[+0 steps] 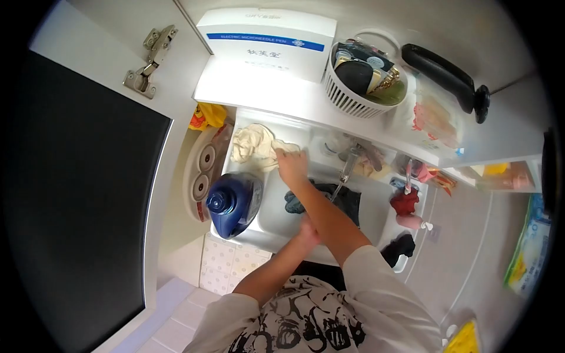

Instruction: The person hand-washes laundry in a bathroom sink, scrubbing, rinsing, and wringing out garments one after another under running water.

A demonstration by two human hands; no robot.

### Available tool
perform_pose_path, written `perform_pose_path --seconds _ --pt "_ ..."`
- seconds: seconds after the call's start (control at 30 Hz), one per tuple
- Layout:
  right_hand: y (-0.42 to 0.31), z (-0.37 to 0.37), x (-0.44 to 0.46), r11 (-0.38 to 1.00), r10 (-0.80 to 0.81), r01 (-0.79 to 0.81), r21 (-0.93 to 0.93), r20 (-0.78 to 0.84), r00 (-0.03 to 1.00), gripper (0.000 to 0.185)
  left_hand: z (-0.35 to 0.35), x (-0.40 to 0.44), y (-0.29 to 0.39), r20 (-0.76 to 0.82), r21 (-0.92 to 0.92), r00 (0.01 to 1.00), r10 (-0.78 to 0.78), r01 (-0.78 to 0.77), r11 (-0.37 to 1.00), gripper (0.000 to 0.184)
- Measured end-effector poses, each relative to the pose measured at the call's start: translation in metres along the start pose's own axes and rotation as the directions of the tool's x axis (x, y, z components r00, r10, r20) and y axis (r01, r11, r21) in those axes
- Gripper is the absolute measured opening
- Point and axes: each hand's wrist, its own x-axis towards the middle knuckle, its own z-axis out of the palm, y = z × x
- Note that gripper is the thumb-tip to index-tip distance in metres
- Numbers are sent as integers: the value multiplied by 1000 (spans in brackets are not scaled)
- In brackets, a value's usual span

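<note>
My right hand (291, 166) reaches across to the far left of the white sink (273, 220), its fingers closed on the edge of a crumpled cream cloth (253, 143). My left hand (309, 230) is below the right forearm near the sink's front edge; that forearm partly covers it and its fingers do not show clearly. Dark wet cloth (347, 203) lies in the basin, partly behind the right forearm. Above it, water runs from the metal faucet (349, 165).
A blue detergent bottle (232, 206) stands on the sink's left side. Above are a white box (265, 44) and a white basket (353, 97) of small items on a shelf. A cabinet door (100, 194) stands open at left. A pink bottle (409, 222) is at right.
</note>
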Motion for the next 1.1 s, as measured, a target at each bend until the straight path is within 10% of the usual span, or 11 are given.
perform_pose_path --seconds 0.17,0.47,0.6,0.7,0.87,1.1 --pt "11 -45 -54 982 127 -128 137 15 992 28 32 1 8 -270 41 963 -3 15 999 40" --pt "48 -68 -214 851 379 -254 461 -202 903 40 41 11 24 -125 76 985 119 -110 991 65" --pt "69 -40 -264 635 589 -357 685 -131 797 39 96 3 16 -189 -61 979 -80 70 996 77" --pt "79 -37 -289 510 492 -417 752 142 859 52 66 20 5 -397 378 917 -42 205 903 67" --pt "77 -31 -289 -184 504 -164 969 236 831 68 61 16 17 -478 715 825 302 165 680 44" --pt "79 -30 -203 -836 377 55 546 498 781 64 104 -14 29 -70 990 941 330 107 -97 45"
